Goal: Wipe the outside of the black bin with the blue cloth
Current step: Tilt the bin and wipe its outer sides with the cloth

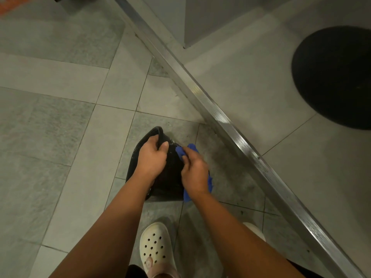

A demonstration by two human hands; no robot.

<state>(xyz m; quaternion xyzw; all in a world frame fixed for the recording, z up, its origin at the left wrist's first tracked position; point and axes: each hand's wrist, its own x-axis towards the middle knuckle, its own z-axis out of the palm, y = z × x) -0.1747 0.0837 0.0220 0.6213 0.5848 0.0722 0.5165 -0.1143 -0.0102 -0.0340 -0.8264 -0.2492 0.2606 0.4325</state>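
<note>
Black bin [170, 177] on floor [60, 137], seemingly tipped, long axis pointing away from person, rim at far end. Left grip [151, 157] curled over rim, steadying. Right grip [193, 173] bunched round blue cloth [192, 147], against bin's right outer wall, so wiping falls to it.

The grey tiled floor [60, 127] bore the black bin [172, 175], a white clog [154, 243], a metal strip [210, 109] running across it, and a round black disc [337, 77].
</note>
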